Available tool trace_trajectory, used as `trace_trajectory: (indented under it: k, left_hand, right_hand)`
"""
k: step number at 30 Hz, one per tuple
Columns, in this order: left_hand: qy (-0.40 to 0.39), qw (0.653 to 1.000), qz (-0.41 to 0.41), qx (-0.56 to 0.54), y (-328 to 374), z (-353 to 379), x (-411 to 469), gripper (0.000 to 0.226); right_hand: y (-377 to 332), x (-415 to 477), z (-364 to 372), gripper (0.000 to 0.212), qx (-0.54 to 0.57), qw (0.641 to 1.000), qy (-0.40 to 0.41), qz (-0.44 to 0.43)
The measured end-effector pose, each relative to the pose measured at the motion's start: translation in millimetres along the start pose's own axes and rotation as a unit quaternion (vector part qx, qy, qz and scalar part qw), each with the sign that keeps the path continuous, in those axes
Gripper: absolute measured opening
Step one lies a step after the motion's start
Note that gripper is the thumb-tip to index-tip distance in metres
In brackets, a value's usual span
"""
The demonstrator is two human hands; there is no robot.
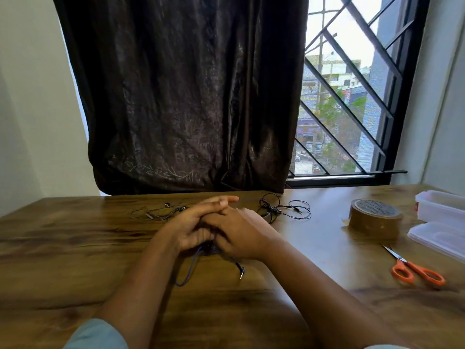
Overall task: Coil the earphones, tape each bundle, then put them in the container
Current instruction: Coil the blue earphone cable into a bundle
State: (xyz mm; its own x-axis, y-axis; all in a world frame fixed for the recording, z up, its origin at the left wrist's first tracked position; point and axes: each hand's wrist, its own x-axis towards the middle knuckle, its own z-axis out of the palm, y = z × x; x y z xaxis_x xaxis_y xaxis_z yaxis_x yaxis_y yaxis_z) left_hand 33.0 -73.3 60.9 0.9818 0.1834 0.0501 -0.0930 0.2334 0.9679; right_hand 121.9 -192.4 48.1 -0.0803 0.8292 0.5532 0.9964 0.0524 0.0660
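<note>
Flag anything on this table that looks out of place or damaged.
Nothing looks damaged or spilled. Black wired earphones lie in loose tangles near the far edge of the wooden table, a left set and a right set, uncoiled; a purple earphone cable hangs from the left hand.

Both bare forearms reach in, the left from 7 o'clock and the right from 5 o'clock, and meet at centre. The left grip (193, 222) overlaps the right grip (242, 234), its upper fingers straight toward 1 o'clock and its lower fingers curled on a cord (190, 267). The right grip lies knuckles up, its fingertips hidden.
</note>
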Motion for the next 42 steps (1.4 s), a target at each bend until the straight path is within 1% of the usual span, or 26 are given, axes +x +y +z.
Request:
trace_trajectory:
  k: [3, 6, 7, 8, 10, 11, 13, 15, 16, 18, 21, 23, 24, 25, 26, 27, 28, 30, 32, 33, 34, 35, 37, 39, 41, 42]
  left_hand:
    - [-0.019, 1.0, -0.002, -0.002, 0, -9, -2, 0.05]
    - [-0.026, 0.999, 0.007, -0.039, 1, -15, -2, 0.082]
    - [-0.016, 0.998, 0.01, -0.051, 2, -15, -1, 0.086]
    - [-0.002, 0.998, 0.012, -0.058, 2, -14, 1, 0.082]
    - [0.047, 0.998, 0.026, -0.028, 1, -11, 4, 0.059]
    - [0.08, 0.996, 0.037, -0.004, 1, -10, 6, 0.052]
    - [0.128, 0.99, 0.061, 0.014, 2, -14, 8, 0.05]
    - [0.138, 0.985, 0.097, -0.019, 8, -19, 7, 0.047]
    - [0.137, 0.982, 0.115, -0.054, 11, -19, 6, 0.045]
    - [0.131, 0.973, 0.143, -0.124, 15, -20, 5, 0.045]
    - [0.132, 0.963, 0.163, -0.167, 15, -18, 6, 0.044]
    - [0.165, 0.959, 0.174, -0.153, 16, -22, 7, 0.041]
    - [0.196, 0.955, 0.179, -0.13, 16, -27, 7, 0.04]
    - [0.236, 0.951, 0.182, -0.085, 16, -31, 7, 0.038]
    - [0.283, 0.942, 0.179, -0.011, 15, -38, 8, 0.037]
    - [0.332, 0.924, 0.172, 0.085, 13, -43, 8, 0.035]
    - [0.383, 0.889, 0.168, 0.187, 10, -48, 9, 0.032]
    - [0.465, 0.784, 0.153, 0.381, 4, -49, 9, 0.028]
    - [0.482, 0.666, 0.078, 0.564, -1, -43, 7, 0.028]
    - [0.47, 0.623, 0.06, 0.622, -5, -39, 8, 0.031]
    - [0.452, 0.599, 0.075, 0.657, -9, -36, 10, 0.034]
    - [0.427, 0.594, 0.12, 0.671, -12, -31, 13, 0.034]
    - [0.356, 0.624, 0.23, 0.656, -17, -21, 20, 0.03]
    - [0.282, 0.658, 0.289, 0.635, -21, -6, 27, 0.031]
    - [0.213, 0.711, 0.314, 0.592, -22, 9, 29, 0.038]
    - [0.188, 0.745, 0.314, 0.558, -22, 15, 28, 0.036]
  right_hand:
    - [0, -1, 4, 0.047, 0.03, 0.999, -0.028, 0.0]
    - [6, -4, 13, 0.061, 0.068, 0.995, -0.057, 0.045]
    - [7, -4, 13, 0.063, 0.103, 0.991, -0.043, 0.07]
    - [9, -4, 11, 0.064, 0.144, 0.984, -0.016, 0.101]
    - [14, -3, 5, 0.063, 0.18, 0.969, 0.044, 0.161]
    - [19, -4, 3, 0.059, 0.157, 0.968, 0.061, 0.188]
    - [31, -8, 1, 0.041, 0.067, 0.969, 0.05, 0.234]
    - [45, -14, 4, 0.022, 0.006, 0.962, 0.02, 0.274]
    - [51, -17, 5, 0.018, -0.003, 0.957, 0.016, 0.289]
    - [60, -22, 7, 0.017, -0.004, 0.952, 0.034, 0.303]
    - [68, -25, 10, 0.022, -0.041, 0.948, 0.039, 0.312]
    - [73, -27, 13, 0.018, -0.044, 0.947, 0.056, 0.313]
    - [77, -28, 14, 0.016, -0.018, 0.945, 0.082, 0.316]
    - [80, -28, 13, 0.014, 0.022, 0.94, 0.118, 0.32]
    - [83, -28, 12, 0.012, 0.073, 0.931, 0.15, 0.325]
    - [85, -29, 9, 0.012, 0.132, 0.92, 0.172, 0.325]
    - [85, -29, 7, 0.014, 0.194, 0.907, 0.176, 0.328]
    - [78, -30, 4, 0.021, 0.282, 0.892, 0.17, 0.309]
    - [76, -29, 7, 0.031, 0.251, 0.913, 0.162, 0.278]
    - [75, -28, 8, 0.035, 0.212, 0.929, 0.152, 0.261]
    - [75, -27, 8, 0.036, 0.17, 0.945, 0.138, 0.243]
    - [72, -26, 8, 0.032, 0.131, 0.958, 0.122, 0.224]
    - [62, -23, 4, 0.027, 0.077, 0.973, 0.088, 0.197]
    - [50, -18, 0, 0.037, 0.04, 0.98, 0.079, 0.178]
    - [40, -13, -4, 0.041, 0.003, 0.984, 0.086, 0.155]
    - [38, -12, -6, 0.037, -0.015, 0.985, 0.091, 0.148]
